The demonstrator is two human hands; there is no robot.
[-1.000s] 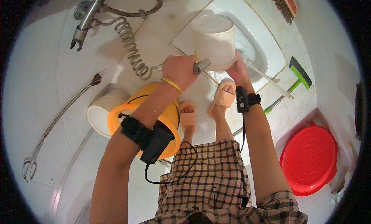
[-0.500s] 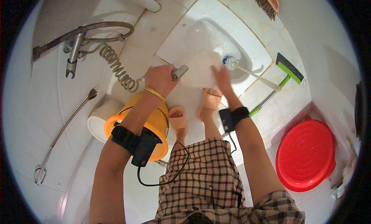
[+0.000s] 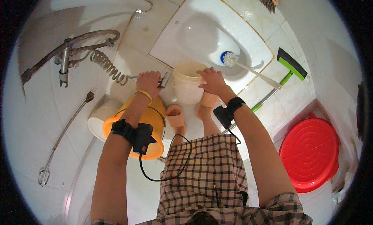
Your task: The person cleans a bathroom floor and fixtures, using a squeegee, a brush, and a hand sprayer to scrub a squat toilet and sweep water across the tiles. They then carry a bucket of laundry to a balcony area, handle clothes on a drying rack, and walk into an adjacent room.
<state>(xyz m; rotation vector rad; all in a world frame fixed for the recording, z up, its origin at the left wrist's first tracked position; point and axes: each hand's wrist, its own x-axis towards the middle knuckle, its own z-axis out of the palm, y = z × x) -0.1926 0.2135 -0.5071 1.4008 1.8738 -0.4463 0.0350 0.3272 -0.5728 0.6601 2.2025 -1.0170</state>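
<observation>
My left hand (image 3: 147, 84) is closed around a metal spray gun (image 3: 165, 80), whose head points toward a cream plastic bucket (image 3: 187, 89). The bucket stands roughly upright between the spray gun and my right hand (image 3: 213, 81). My right fingers grip its rim on the right side. Behind the bucket is a white squat toilet (image 3: 167, 50) set in the floor. A toilet brush (image 3: 252, 71) with white bristles and a blue part lies across its right side, handle toward the right. A coiled hose (image 3: 109, 67) runs from the spray gun to the wall fitting.
A yellow bucket (image 3: 155, 126) and a pale bin (image 3: 99, 118) stand by my left forearm. At right are a green-and-black floor squeegee (image 3: 291, 66) and a red basin (image 3: 309, 155). A bristle brush (image 3: 266, 0) lies at the far right. A metal rod (image 3: 64, 141) hangs on the left wall.
The bucket, blurred over the toilet before, has come closer to my feet and is held steady. My right hand has moved nearer and left with it. My left hand has shifted slightly left.
</observation>
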